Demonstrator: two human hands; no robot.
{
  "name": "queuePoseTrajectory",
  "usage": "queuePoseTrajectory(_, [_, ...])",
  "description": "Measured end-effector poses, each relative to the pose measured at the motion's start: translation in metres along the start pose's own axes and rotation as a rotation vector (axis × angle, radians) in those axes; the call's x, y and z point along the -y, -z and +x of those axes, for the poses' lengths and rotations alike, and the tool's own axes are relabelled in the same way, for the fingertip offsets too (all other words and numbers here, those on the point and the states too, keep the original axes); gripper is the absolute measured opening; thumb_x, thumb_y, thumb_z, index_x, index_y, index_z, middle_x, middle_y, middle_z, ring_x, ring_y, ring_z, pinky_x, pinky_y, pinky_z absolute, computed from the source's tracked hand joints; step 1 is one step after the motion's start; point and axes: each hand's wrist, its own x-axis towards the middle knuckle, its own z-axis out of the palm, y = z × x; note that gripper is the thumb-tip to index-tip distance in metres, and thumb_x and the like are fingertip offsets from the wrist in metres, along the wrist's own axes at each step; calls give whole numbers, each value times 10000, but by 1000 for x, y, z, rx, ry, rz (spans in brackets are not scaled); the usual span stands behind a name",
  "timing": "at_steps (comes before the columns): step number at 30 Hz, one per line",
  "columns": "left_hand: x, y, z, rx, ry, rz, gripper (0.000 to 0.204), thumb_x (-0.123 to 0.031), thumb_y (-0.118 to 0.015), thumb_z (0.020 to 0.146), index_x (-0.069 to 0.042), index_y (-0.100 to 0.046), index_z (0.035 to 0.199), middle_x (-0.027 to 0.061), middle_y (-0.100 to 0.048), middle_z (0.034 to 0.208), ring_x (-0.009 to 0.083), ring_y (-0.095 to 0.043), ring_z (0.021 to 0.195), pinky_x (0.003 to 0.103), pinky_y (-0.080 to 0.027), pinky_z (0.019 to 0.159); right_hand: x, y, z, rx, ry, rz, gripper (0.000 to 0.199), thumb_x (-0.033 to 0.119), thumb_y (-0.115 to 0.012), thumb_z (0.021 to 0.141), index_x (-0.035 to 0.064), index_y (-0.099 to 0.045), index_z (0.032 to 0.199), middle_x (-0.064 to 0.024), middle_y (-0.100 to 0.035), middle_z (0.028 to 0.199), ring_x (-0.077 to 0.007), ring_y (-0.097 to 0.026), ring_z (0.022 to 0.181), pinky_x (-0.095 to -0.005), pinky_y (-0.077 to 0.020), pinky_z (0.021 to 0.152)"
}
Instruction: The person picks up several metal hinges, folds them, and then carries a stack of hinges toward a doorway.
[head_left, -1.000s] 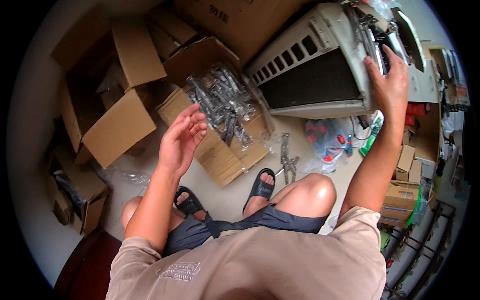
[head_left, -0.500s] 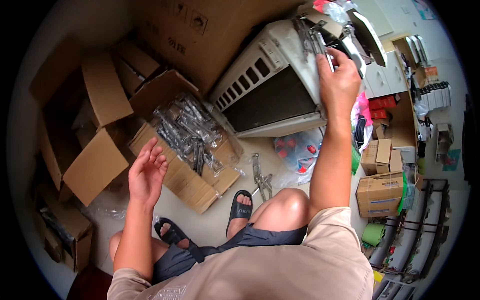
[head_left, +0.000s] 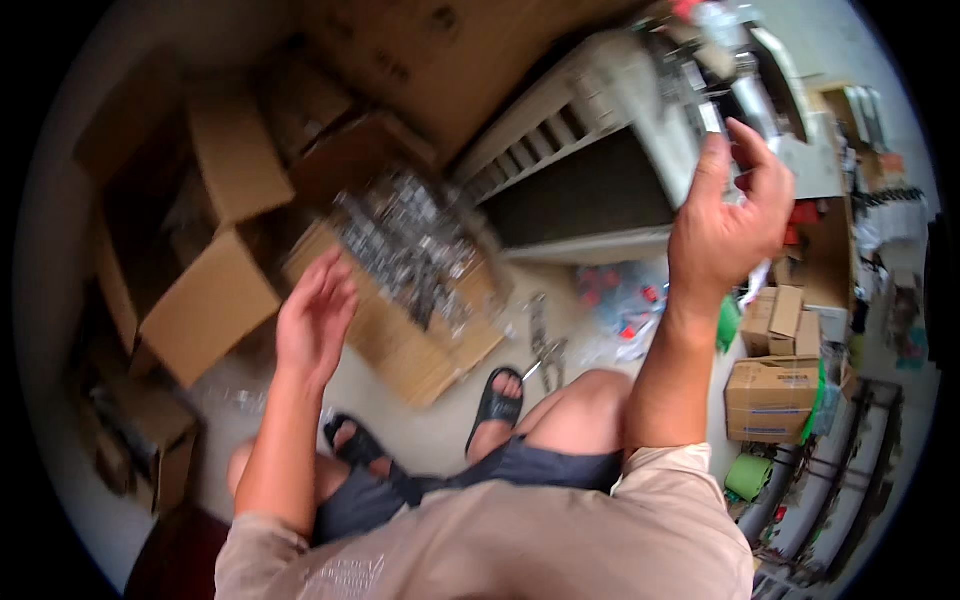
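My right hand (head_left: 730,215) is raised at the upper right, its thumb and fingers apart and nothing seen between them. Just beyond its fingertips, shiny metal strips (head_left: 695,92) lie on top of a white slotted plastic crate (head_left: 625,85). My left hand (head_left: 315,325) hangs in the air with its fingers loosely stretched, holding nothing. Beside it is an opened cardboard box (head_left: 375,345), heaped with metal pieces in clear plastic wrap (head_left: 410,235); motion blurs their shape. A few bare, jointed metal pieces (head_left: 545,345) lie on the floor near my sandalled foot.
An empty-looking open carton (head_left: 205,305) stands at the left. A large cardboard sheet or box (head_left: 420,60) rises at the back. Right of centre sit a clear bag with red items (head_left: 620,300) and taped cartons (head_left: 770,400), with a dark rack (head_left: 850,480) beyond.
My right hand has let go of the metal strip and drawn back, its fingers opening. My view has shifted, so the surroundings sit farther right. My left hand stays raised and open.
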Motion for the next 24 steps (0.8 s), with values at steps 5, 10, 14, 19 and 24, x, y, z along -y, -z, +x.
queuePoseTrajectory(5, [-5, -9, 12, -139, -40, 303, 361, -204, -577, 1065, -24, -589, 1378, 38, -690, 1129, 138, -652, 1020, 287, -527, 927, 58, -41, -147, 854, -162, 555, 272, 264, -710, 962, 24, -735, 1088, -186, -736, 1068, -380, -700, 999, -458, -551, 897])
queuePoseTrajectory(10, [-3, -8, 7, -117, -79, 641, 349, -196, -590, 1064, -11, -607, 1360, 51, -697, 1188, 131, -655, 1056, 281, -515, 958, 72, -81, -300, 1638, -488, 427, 558, 453, -442, 1081, -37, -706, 1123, -306, -716, 1103, -505, -654, 1099, -554, -491, 1008])
queuePoseTrajectory(14, [10, -11, 0, 28, -106, 862, 349, -207, -597, 1071, -2, -625, 1353, 72, -695, 1241, 156, -653, 1127, 296, -498, 1014, 87, -70, -296, 1719, -861, 654, 553, 466, -445, 1091, -25, -692, 1030, -203, -739, 904, -372, -707, 816, -458, -558, 797])
queuePoseTrajectory(19, [28, -14, -11, 315, -237, 1509, 425, -222, -632, 1028, -30, -609, 1407, 213, -686, 1318, 317, -658, 1228, 432, -472, 1101, 82, -71, -332, 1953, -1421, 821, 453, 396, -402, 1122, 59, -675, 988, -49, -684, 817, -127, -626, 626, -253, -512, 586])
queuePoseTrajectory(24, [42, -3, -26, 578, -89, 2087, 403, -246, -641, 985, -48, -654, 1335, 221, -747, 1065, 385, -688, 1109, 507, -489, 1032, 83, -85, -413, 1741, -1018, 480, 360, 351, -671, 964, 12, -706, 1081, -218, -741, 1034, -389, -688, 1035, -465, -544, 913])
